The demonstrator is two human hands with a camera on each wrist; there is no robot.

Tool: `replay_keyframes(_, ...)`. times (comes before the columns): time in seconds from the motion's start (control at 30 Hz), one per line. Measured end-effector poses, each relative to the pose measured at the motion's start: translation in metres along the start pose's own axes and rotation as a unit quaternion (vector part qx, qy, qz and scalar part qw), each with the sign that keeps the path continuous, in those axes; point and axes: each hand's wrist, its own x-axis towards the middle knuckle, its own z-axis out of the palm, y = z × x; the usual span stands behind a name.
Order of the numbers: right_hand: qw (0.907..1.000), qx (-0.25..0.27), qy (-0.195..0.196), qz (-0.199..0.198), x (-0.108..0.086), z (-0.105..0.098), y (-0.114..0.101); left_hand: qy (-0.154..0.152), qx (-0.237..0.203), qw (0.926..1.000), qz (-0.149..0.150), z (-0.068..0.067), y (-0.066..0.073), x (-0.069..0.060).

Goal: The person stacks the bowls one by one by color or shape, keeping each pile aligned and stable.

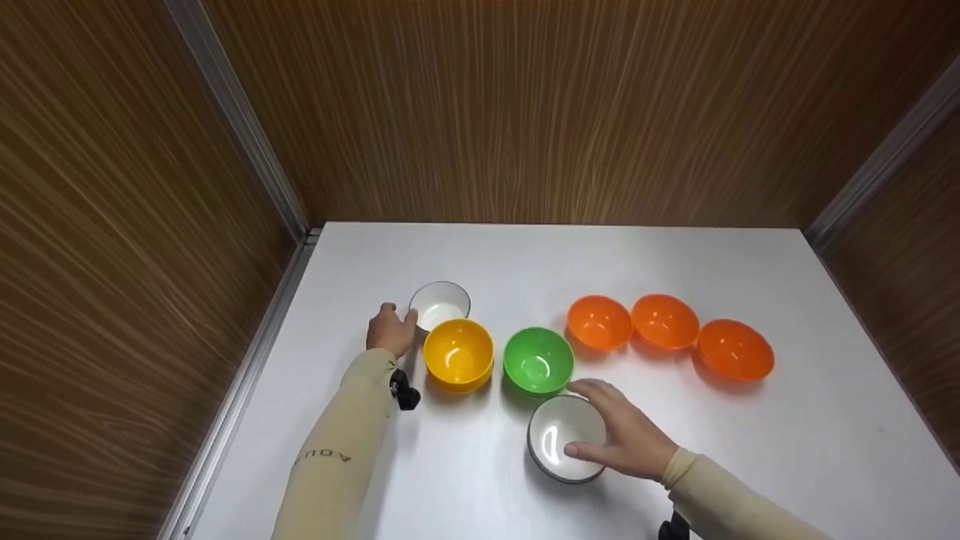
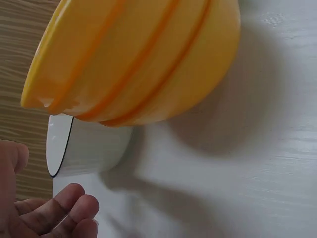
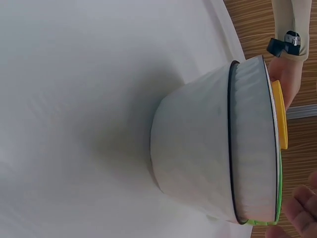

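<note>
My left hand [image 1: 390, 331] is at the left side of a single white bowl [image 1: 441, 302] with a dark rim. In the left wrist view its fingers [image 2: 69, 208] look loosely bent and apart from that bowl. Just in front stands a stack of yellow bowls [image 1: 459, 354]. My right hand [image 1: 634, 436] is spread over the right side of two nested white bowls [image 1: 559, 442], thumb and fingers apart. The right wrist view shows these white bowls [image 3: 198, 144] from the side, the fingers [image 3: 299, 210] near the rim with a gap. Behind them sits a stack of green bowls [image 1: 538, 362].
Three orange bowls stand separately in a row at the right: one [image 1: 599, 322] on the left, one [image 1: 664, 321] in the middle and one [image 1: 735, 349] on the right. The white table [image 1: 525, 255] is bounded by wood-grain panels [image 1: 510, 112] at the back and sides.
</note>
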Motion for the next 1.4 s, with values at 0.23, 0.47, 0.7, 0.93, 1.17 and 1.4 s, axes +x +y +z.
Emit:
replay_keyframes(0.23, 0.9999, -0.004, -0.015, 0.004, -0.009, 0.003, 0.005, -0.036, -0.015, 0.9990, -0.023, 0.012, -0.011, 0.003)
replay_keyframes(0.47, 0.9991, -0.022, -0.006, -0.035, -0.017, 0.006, 0.013, -0.048, -0.034, 0.9979, -0.030, 0.015, -0.010, 0.006)
replay_keyframes(0.7, 0.9990, -0.011, -0.020, -0.037, -0.022, 0.011, 0.016, -0.059, -0.068, 0.9955, -0.030, 0.017, -0.009, 0.003)
replay_keyframes(0.93, 0.9991, -0.013, -0.033, -0.024, -0.025, 0.014, 0.018, -0.045, -0.063, 0.9967, -0.021, 0.019, -0.009, 0.005)
replay_keyframes(1.17, 0.9994, -0.014, -0.027, -0.018, -0.026, 0.017, 0.018, -0.019, -0.045, 0.9986, -0.022, 0.013, -0.010, 0.004)
replay_keyframes(1.4, 0.9997, -0.008, -0.022, -0.006, -0.028, 0.020, 0.018, -0.019, -0.064, 0.9971, -0.036, 0.009, -0.013, 0.001)
